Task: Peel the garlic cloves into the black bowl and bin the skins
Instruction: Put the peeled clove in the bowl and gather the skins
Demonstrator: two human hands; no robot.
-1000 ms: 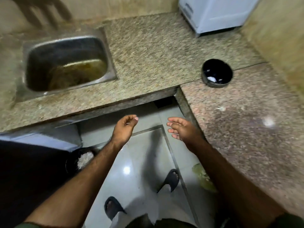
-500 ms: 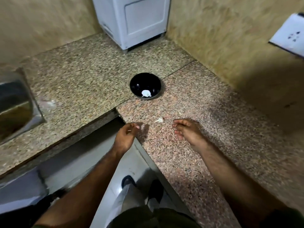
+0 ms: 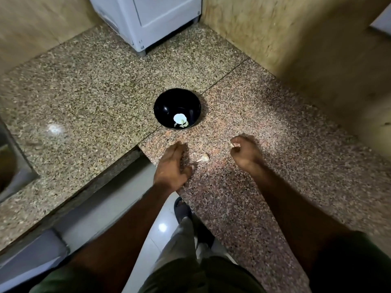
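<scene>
The black bowl [image 3: 167, 102] stands on the granite counter near the inner corner, with a few pale peeled garlic pieces [image 3: 180, 120] in its bottom. One unpeeled garlic clove [image 3: 204, 157] lies on the counter between my hands, in front of the bowl. My left hand [image 3: 172, 163] hovers palm down at the counter's corner edge, left of that clove, with relaxed fingers that hold nothing. My right hand [image 3: 246, 154] is to the clove's right, fingers curled, and pinches a small pale garlic piece [image 3: 232, 145] at its fingertips.
A white appliance [image 3: 152, 17] stands at the back of the counter against the wall. A steel sink [image 3: 10, 166] shows at the far left edge. A tan wall [image 3: 306, 49] bounds the counter on the right. Below the corner are the floor and my sandal [image 3: 182, 210].
The view has swung from the sink and floor onto the counter corner. Both hands moved up over the counter; the right hand curled its fingers round a small pale piece.
</scene>
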